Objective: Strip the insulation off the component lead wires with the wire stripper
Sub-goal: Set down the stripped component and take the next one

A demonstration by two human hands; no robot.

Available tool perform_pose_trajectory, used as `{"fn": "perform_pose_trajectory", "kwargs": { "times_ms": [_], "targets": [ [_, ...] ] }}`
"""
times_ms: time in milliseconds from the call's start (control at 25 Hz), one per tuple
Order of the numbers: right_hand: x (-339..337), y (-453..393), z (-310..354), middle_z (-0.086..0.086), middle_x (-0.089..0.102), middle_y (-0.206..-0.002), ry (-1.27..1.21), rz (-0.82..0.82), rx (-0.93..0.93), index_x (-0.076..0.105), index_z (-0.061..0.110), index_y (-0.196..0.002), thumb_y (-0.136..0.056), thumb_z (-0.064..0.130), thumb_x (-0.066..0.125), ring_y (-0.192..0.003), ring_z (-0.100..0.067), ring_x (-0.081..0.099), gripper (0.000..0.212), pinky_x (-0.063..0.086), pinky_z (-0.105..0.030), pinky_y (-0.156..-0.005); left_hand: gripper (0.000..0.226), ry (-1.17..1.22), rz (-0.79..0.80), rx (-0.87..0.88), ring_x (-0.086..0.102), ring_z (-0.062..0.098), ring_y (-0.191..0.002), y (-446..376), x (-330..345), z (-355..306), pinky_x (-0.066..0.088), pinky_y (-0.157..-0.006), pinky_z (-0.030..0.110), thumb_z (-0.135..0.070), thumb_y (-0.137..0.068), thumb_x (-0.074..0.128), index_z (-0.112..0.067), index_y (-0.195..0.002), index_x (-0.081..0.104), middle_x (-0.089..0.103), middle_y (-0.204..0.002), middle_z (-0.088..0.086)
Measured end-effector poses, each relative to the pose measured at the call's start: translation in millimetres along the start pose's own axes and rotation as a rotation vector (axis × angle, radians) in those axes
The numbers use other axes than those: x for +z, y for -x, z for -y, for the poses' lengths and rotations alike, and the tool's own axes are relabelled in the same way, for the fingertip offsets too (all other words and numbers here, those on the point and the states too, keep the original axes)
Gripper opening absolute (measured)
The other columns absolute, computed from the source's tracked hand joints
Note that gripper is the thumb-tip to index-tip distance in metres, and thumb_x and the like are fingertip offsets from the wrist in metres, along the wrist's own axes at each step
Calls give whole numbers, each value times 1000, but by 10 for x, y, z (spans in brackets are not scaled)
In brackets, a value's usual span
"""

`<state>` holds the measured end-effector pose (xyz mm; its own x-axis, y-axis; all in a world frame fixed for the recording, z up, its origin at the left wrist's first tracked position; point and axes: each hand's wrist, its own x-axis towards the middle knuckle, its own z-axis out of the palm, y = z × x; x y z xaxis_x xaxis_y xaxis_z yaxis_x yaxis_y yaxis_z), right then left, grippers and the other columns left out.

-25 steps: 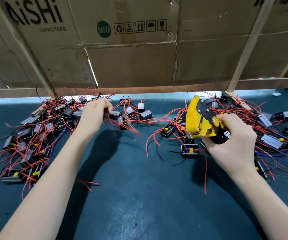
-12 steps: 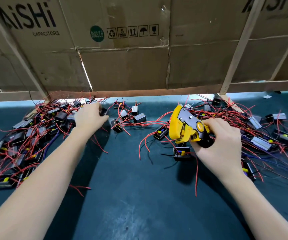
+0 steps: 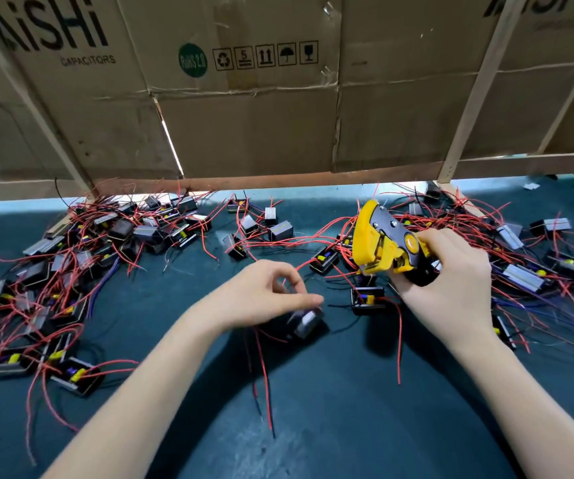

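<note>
Two heaps of components [image 3: 81, 271] flank your dark desk [image 3: 330, 426] at left and right. Your right hand [image 3: 451, 281] grips the yellow wire stripper [image 3: 382, 243] right of centre; your left hand [image 3: 264, 295] pinches one blurred component [image 3: 304, 321] mid-frame, red leads [image 3: 264, 375] trailing down.

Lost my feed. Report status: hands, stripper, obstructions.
Left hand holds a component, red leads hanging. Right hand grips the wire stripper, no wire in it. Loose components between the hands.

Yellow-and-black wire stripper [image 3: 387, 245], red lead wires [image 3: 264, 368].
</note>
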<state>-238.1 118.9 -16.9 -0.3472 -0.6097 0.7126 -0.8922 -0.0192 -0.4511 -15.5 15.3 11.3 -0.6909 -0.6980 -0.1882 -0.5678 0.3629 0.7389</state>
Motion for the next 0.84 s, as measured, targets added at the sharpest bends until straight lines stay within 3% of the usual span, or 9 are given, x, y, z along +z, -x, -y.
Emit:
{"fn": "perform_pose_trajectory", "kwargs": {
  "times_ms": [160, 240, 360, 440, 520, 560, 680, 760, 840],
  "targets": [
    [9, -1, -28, -4, 63, -81, 30, 8, -3, 67, 7, -86, -70, 22, 78, -79, -34, 60, 24, 45, -53, -72, 54, 371, -155, -108, 26, 13, -40, 35, -215, 158, 25, -38, 14, -66, -74, 61, -12, -69, 60, 34, -44, -3],
    [25, -6, -32, -6, 64, -82, 44, 15, -9, 68, 7, -86, -70, 28, 70, -80, -34, 61, 27, 45, -53, -72, 59, 577, -271, -159, 24, 12, -34, 27, -294, 252, 23, -37, 12, -66, -83, 53, -11, -63, 58, 33, -41, -2],
    [40, -12, -16, -6, 63, -81, 47, 19, -28, 68, 7, -86, -71, 34, 63, -79, -34, 60, 32, 46, -53, -71, 52, 941, -694, -134, 26, 8, -34, -40, -338, 366, 21, -40, 17, -49, -100, 40, -12, -68, 57, 34, -43, -7],
    [38, -9, -11, -2, 61, -79, 53, 4, -52, 67, 8, -85, -71, 38, 58, -78, -33, 60, 35, 45, -50, -71, 43, 871, -982, -12, 31, 9, -43, -32, -357, 422, 24, -47, 24, -39, -103, 40, -14, -72, 56, 38, -49, -7],
    [34, 5, -9, 5, 55, -78, 55, -12, -55, 66, 10, -84, -70, 39, 57, -78, -32, 60, 33, 42, -44, -72, 40, 443, -1060, 102, 39, 11, -54, 6, -349, 498, 33, -55, 25, -41, -101, 45, -14, -73, 57, 47, -57, -1],
    [30, 7, -8, 7, 53, -78, 51, -15, -51, 65, 10, -84, -70, 40, 57, -79, -32, 60, 33, 40, -43, -73, 43, 193, -968, 128, 43, 12, -58, 21, -338, 532, 36, -60, 23, -48, -99, 48, -14, -73, 57, 52, -61, 1],
    [16, 3, -13, 8, 52, -79, 42, -4, -35, 65, 11, -84, -71, 42, 58, -80, -31, 60, 35, 42, -45, -74, 58, -299, -411, -14, 51, 16, -63, 81, -345, 576, 44, -67, 31, -75, -78, 43, -18, -71, 56, 55, -62, -4],
    [12, -3, -22, 5, 56, -79, 44, -1, -24, 66, 10, -83, -70, 35, 66, -80, -33, 61, 29, 44, -48, -74, 53, -358, -119, -94, 52, 11, -62, 157, -380, 570, 47, -67, 31, -75, -72, 58, -23, -77, 57, 58, -66, -8],
    [7, -4, -24, 0, 60, -79, 40, -5, -23, 66, 9, -83, -70, 33, 68, -79, -34, 61, 27, 45, -50, -73, 45, -323, 37, -95, 53, 8, -65, 257, -449, 591, 49, -68, 27, -62, -65, 78, -27, -86, 59, 61, -75, -9]
  ]
}}
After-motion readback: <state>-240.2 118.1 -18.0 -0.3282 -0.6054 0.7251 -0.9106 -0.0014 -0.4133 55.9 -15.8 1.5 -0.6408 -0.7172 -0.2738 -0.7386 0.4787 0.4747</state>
